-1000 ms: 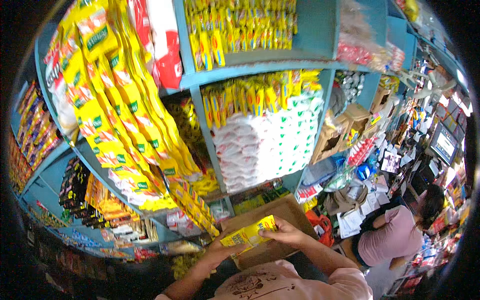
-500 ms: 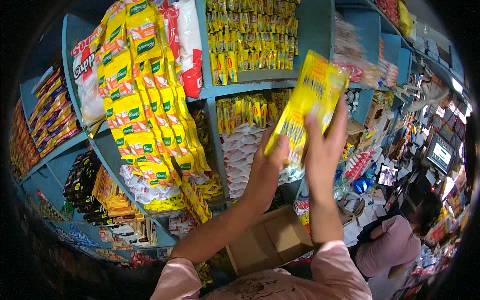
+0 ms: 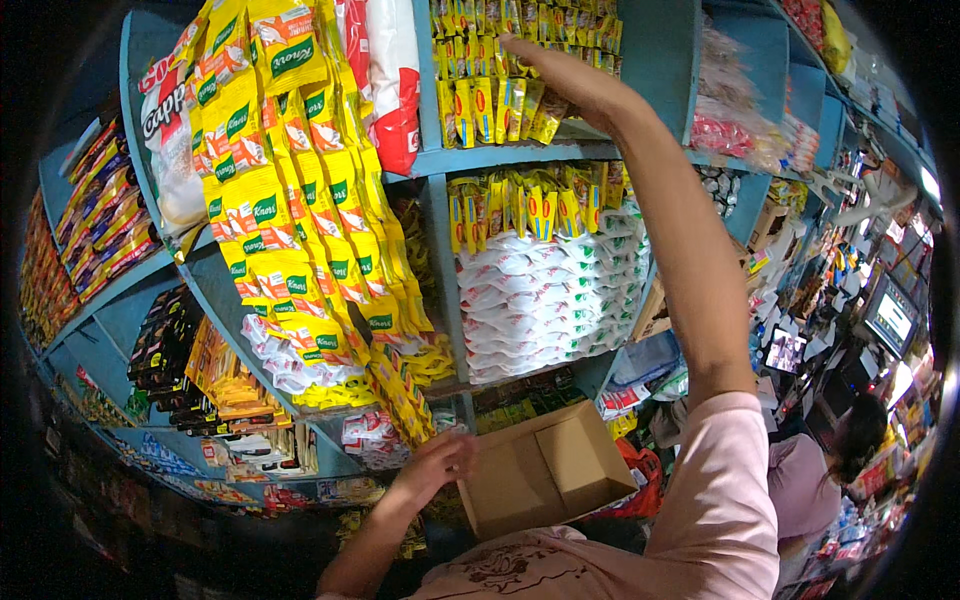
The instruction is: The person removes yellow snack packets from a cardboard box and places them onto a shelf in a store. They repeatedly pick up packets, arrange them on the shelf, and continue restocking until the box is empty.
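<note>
My right hand (image 3: 555, 72) reaches up to the upper shelf. Its fingers stretch flat against rows of small yellow sachets (image 3: 484, 108), and the sachets partly hide beside it. Just below that hand, one yellow sachet (image 3: 549, 117) hangs tilted. Down low, my left hand (image 3: 440, 467) is loosely open with bent fingers and holds nothing visible. It is by the left rim of an open brown cardboard box (image 3: 520, 490), near the lower end of a long yellow sachet strip (image 3: 400, 400).
Blue wooden shelves (image 3: 520, 157) hold the goods. Long yellow seasoning sachet strips (image 3: 265, 210) hang at left. White packets (image 3: 545, 290) are stacked in the middle compartment. At right, a person in a pink shirt (image 3: 800, 490) is near a monitor (image 3: 890, 315).
The yellow packet strip that both hands held is out of them now. My right hand has risen to the upper shelf sachets; my left hand has dropped down beside the box.
</note>
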A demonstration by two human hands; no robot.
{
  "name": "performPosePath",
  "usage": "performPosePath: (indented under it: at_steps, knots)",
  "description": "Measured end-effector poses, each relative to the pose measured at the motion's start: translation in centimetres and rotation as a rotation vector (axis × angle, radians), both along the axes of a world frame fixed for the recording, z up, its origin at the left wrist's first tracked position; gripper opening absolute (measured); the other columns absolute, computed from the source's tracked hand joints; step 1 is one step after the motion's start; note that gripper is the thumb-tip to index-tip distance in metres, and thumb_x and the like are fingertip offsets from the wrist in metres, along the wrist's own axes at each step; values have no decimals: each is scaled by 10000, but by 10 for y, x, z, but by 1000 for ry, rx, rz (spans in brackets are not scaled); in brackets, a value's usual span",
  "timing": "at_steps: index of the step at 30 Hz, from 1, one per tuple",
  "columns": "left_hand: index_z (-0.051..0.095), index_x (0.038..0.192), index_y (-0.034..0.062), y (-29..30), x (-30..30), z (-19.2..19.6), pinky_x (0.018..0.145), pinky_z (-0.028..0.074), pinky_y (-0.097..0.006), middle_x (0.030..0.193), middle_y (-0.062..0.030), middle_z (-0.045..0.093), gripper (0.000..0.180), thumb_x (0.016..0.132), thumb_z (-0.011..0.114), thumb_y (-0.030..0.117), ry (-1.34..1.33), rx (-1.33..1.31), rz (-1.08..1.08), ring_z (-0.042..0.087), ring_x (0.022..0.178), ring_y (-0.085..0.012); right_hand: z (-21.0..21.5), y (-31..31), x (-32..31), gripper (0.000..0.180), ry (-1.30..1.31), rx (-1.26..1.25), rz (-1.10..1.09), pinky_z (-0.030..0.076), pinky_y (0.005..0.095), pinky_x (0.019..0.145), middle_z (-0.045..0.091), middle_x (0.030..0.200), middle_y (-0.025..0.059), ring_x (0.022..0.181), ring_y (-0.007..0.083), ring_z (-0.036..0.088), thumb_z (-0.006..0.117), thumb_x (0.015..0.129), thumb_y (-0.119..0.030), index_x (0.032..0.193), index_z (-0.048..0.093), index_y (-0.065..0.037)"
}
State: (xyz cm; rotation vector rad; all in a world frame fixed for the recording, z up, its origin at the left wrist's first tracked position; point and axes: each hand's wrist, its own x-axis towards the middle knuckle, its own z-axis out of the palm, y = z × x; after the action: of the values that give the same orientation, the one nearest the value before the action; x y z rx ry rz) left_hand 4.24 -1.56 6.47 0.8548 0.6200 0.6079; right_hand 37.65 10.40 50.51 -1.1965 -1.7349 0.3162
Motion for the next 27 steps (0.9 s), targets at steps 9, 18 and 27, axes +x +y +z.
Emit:
performPosePath:
  at_steps: [9,18,27]
  knots:
    - [624,1284,71,-8,-44,-23,882,577,-382,1149,-78,724,276,1063,592,235,57,-31,200,705,1004,-186,23,-29,-31,906,368,-243,184,455,448,998,470,1458,138,1256,236,477,673,945,-610,1599,347,-75]
    - [619,1277,72,-16,-26,-24,893,562,-379,1138,-70,710,253,1070,576,211,-63,-40,206,694,1003,-189,-39,-29,-2,741,333,142,202,413,444,1129,599,1420,134,1327,242,549,778,917,-422,1494,523,-32]
    - [613,1288,74,-22,9,54,928,528,-311,1150,-20,692,262,1072,608,224,80,401,-108,654,1049,-131,-15,-4,25,565,-153,340,139,462,325,1106,649,1352,87,1258,180,600,855,867,-249,1357,647,-60]
